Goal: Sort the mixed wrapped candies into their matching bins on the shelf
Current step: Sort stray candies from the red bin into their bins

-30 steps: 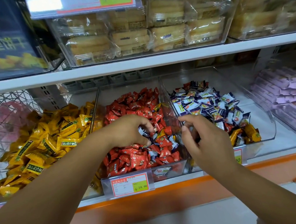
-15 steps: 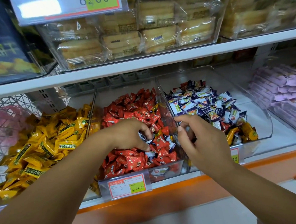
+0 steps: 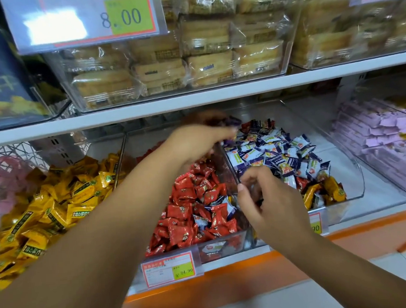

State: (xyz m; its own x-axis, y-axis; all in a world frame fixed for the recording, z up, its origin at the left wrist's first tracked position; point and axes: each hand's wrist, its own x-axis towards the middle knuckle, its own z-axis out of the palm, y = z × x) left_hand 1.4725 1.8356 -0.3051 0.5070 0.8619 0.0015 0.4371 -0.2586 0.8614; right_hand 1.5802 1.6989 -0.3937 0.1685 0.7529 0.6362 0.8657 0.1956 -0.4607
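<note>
desk: what is the left grip (image 3: 196,142) doing here?

field: it has lifted out of the red candies (image 3: 191,202), where it was digging a second ago, and swung up and rightward across the clear divider (image 3: 227,173). its fingers are curled on a blue-wrapped candy (image 3: 232,124). motion blur hides how many pieces it holds. just past its fingertips lies the heap of blue-and-white candies (image 3: 276,153) in their clear bin (image 3: 360,174).

desk: and the right grip (image 3: 270,197)?

field: it has hardly moved. it hovers at the near end of the same divider, fingers bent toward the thumb. whether they pinch anything cannot be told.

desk: what does that mean for the sort?

field: one stray looks about to come home. a release over the heap ahead of the left grip should finish that transfer. more work remains, though. a blue-and-white stray (image 3: 221,206) lies among the reds just left of the right grip. to that grip's right, at the front of the blue bin, sit yellow strays (image 3: 334,190) with a red one beside them. the yellow candies (image 3: 56,207) they belong with are far to the left of both grips, beyond the red bin.
</note>
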